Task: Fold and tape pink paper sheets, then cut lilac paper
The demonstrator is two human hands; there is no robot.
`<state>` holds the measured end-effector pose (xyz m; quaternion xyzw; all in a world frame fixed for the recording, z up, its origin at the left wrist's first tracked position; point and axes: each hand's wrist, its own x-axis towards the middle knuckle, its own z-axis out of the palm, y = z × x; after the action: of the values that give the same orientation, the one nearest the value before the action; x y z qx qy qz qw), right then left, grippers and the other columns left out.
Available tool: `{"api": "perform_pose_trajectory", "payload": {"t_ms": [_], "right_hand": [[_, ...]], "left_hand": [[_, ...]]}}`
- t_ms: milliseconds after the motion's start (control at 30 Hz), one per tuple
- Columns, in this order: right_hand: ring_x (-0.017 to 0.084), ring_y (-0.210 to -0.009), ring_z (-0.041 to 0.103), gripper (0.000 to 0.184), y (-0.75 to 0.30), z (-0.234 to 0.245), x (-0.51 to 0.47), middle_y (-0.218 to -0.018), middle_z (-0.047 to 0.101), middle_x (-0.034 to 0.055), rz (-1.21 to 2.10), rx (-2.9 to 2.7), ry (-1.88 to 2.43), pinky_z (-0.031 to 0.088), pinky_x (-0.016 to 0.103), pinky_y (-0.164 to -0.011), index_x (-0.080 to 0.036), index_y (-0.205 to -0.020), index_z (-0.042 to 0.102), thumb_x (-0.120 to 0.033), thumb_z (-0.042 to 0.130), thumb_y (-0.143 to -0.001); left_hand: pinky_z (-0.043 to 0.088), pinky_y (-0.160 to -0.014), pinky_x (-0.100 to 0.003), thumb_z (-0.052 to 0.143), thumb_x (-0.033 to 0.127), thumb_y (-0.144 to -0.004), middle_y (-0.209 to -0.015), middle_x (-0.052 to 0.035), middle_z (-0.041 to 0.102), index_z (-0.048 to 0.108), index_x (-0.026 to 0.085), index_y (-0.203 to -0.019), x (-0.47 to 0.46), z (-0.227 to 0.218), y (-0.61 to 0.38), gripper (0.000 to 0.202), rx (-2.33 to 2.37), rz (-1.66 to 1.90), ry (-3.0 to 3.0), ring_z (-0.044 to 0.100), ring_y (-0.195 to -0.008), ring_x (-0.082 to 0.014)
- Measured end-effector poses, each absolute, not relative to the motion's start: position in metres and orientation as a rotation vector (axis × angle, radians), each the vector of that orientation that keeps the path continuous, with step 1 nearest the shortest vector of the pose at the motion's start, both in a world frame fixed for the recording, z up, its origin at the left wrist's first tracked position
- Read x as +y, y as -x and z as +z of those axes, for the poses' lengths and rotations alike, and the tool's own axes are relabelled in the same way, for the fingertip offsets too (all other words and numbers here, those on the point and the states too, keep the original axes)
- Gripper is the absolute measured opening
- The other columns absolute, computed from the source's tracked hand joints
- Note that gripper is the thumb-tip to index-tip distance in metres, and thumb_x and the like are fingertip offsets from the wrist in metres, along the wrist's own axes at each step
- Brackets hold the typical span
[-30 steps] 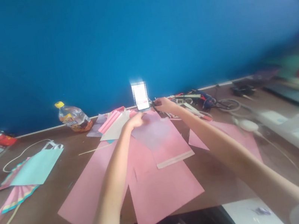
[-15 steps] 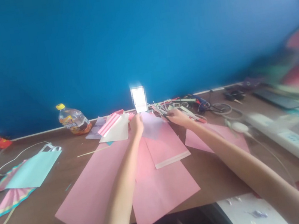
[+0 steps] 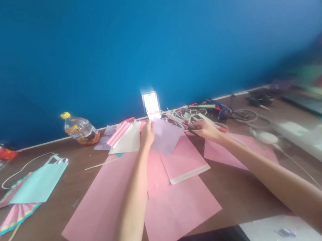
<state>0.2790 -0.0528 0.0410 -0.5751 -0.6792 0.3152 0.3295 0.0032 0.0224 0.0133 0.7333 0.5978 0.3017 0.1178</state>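
Observation:
My left hand is closed on the left edge of a lavender sheet of paper, its fingers pinched together. The sheet slants over pink paper with a pale strip along its near edge. To the right, my right hand is closed, with a small dark thing at its fingertips that is too blurred to name. Beyond that hand lies a tangle of white strips and cords. Larger pink sheets are spread beneath my forearms.
A bottle with a yellow cap leans near the wall. Pink-striped paper lies left of my left hand. Folded paper pieces with a light-blue sheet are at left. A bright phone-like screen stands behind; a white power strip lies right.
The lavender sheet has shifted and now shows more of its surface, tilted over the pink paper. My right hand has moved a little right and nearer. The view has shifted slightly.

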Motion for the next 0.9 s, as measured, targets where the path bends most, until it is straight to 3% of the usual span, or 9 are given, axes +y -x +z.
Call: {"api": "perform_pose_trajectory", "payload": {"t_ms": [400,600,900], "right_hand": [[0.011,-0.056,0.032,0.037,-0.279,0.014,-0.067,-0.056,0.041,-0.0036,0.724,-1.845,1.445,0.021,0.029,-0.054,-0.019,-0.057,0.043,-0.044,0.062,-0.078],[0.01,-0.055,0.031,0.04,-0.285,0.006,-0.064,-0.055,0.037,-0.004,0.712,-1.84,1.452,0.019,0.028,-0.054,-0.019,-0.057,0.041,-0.044,0.066,-0.076],[0.011,-0.057,0.032,0.047,-0.283,0.022,-0.07,-0.059,0.037,-0.0024,0.911,-1.742,1.429,0.02,0.028,-0.053,-0.019,-0.057,0.041,-0.053,0.07,-0.07]], "left_hand": [[0.044,-0.078,-0.024,0.024,0.047,-0.102,-0.087,-0.0049,0.065,0.056,0.019,-0.088,0.023,0.015,0.006,0.045,1.636,1.023,-1.955,0.06,-0.083,-0.0166],[0.045,-0.085,-0.028,0.03,0.051,-0.1,-0.097,-0.0081,0.067,0.059,0.018,-0.097,0.026,0.01,0.01,0.044,1.59,1.174,-1.791,0.062,-0.095,-0.0205],[0.041,-0.071,-0.027,0.03,0.052,-0.1,-0.077,-0.0029,0.059,0.054,0.02,-0.084,0.023,0.01,0.011,0.043,1.48,1.288,-1.894,0.056,-0.072,-0.017]]}}
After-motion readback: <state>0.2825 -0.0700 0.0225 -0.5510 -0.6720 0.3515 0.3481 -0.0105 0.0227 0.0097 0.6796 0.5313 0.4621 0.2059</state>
